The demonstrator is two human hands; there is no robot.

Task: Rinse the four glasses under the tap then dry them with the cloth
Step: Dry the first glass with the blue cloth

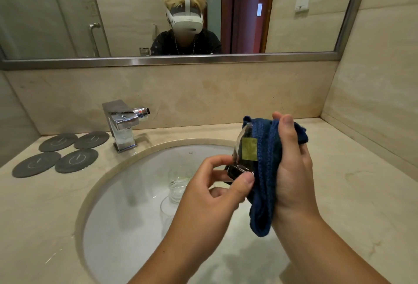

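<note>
Four dark coasters (56,154) lie on the desk (339,193) at the far left, at about 9 o'clock from the sink (126,193). The tap (122,125) stands at the basin's 11 o'clock rim; we see no water running. Inside the basin, near its centre, we make out what look like three further glasses (178,181), though clear glass on white makes the count uncertain.

To the right, above the basin's 3 o'clock side, the left hand (212,193) pinches the thick base of the held glass (242,145) between thumb and fingertips. The glass lies at about 1 o'clock from that hand. Its long axis runs roughly from 6 to 12 o'clock, with the base at the 6 o'clock end.

The blue cloth (267,181) wraps the glass's right flank and upper end and hangs below. The right hand (294,170), at 3 o'clock from the glass, curls its fingers round the cloth with the thumb raised.

We judge this to be the drying step. The next wipe turns the glass about that axis: the left hand rotates the base while the right presses the cloth.
</note>
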